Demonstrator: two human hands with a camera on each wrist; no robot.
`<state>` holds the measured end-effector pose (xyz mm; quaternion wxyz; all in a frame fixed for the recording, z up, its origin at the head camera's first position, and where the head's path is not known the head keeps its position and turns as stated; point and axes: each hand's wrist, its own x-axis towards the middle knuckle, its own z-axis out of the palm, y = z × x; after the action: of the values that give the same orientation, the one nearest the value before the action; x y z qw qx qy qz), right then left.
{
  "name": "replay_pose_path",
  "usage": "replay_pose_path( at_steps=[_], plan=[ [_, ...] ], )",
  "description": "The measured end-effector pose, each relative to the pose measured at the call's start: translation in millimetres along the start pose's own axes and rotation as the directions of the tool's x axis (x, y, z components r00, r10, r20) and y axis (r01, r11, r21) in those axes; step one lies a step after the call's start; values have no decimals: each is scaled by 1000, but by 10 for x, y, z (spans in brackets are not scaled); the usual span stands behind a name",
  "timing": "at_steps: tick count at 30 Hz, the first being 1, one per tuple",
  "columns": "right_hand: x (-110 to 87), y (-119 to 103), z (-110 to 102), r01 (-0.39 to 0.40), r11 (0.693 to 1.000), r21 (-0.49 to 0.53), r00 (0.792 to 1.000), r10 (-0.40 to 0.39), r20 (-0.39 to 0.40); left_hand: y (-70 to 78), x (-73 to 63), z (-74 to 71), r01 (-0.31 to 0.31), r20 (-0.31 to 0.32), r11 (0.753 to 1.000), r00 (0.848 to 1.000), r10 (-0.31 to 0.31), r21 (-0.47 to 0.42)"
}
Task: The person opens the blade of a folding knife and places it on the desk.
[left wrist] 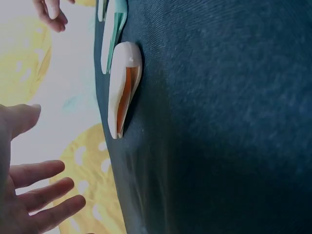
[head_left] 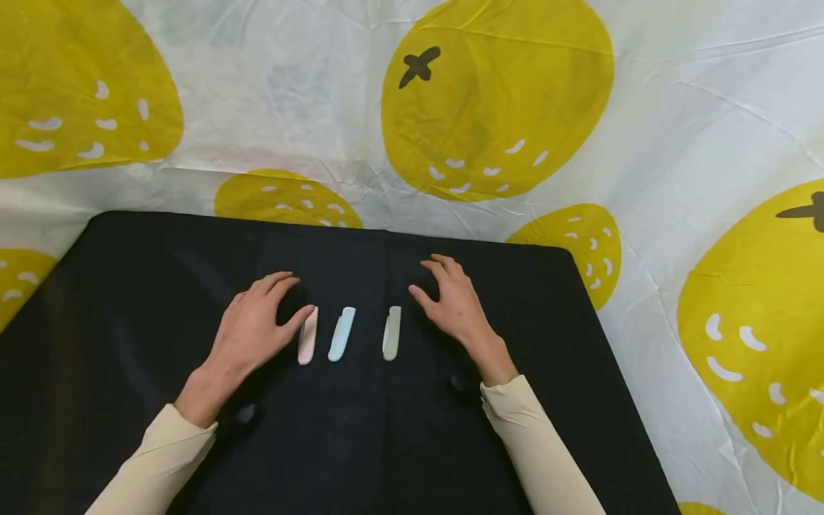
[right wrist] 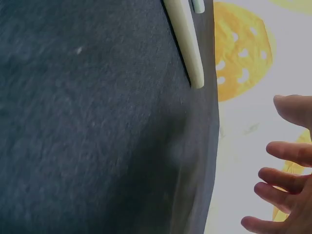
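left grip [head_left: 252, 323] loose, by pink knife [head_left: 309, 338] | right grip [head_left: 454, 300] loose, near green knife [head_left: 393, 333] | blue knife [head_left: 342, 335] lies between them on worktop [head_left: 347, 450]

Folded handles [head_left: 342, 334]: smooth plast.; tablecloth [head_left: 335, 443]: matt woven fab.

Three folding knives in a row on table [head_left: 322, 436], long axes running near to far. Left knife [head_left: 308, 337] and middle knife [head_left: 342, 334] close together; right knife [head_left: 391, 333] across a wider gap. Left hand [head_left: 257, 311] left of the row, above table, thumb in front of left knife's far end in head view. Right hand [head_left: 453, 297] right of right knife, reaching farther. Backdrop [head_left: 290, 86] beyond table's far edge, also along right side.
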<state>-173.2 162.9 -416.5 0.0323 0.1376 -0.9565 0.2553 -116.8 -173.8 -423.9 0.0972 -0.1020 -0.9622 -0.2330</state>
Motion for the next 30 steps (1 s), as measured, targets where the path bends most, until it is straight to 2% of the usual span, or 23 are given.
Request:
replay_pose_path(
  at_steps=[8, 16, 30],
  plan=[
    [38, -122, 58, 24, 999, 40, 999, -25, 27, -29, -90, 19, 4, -20, 1000, 1000, -4, -17],
    [116, -218, 116, 54, 994, 95, 998, -57, 31, -32, -161, 20, 19, 5, 1000, 1000, -19, -24],
    [238, -464, 209, 67, 983, 170, 990, -87, 112, -30, -289, 65, 35, -7, 999, 999, -36, -31]
  ],
)
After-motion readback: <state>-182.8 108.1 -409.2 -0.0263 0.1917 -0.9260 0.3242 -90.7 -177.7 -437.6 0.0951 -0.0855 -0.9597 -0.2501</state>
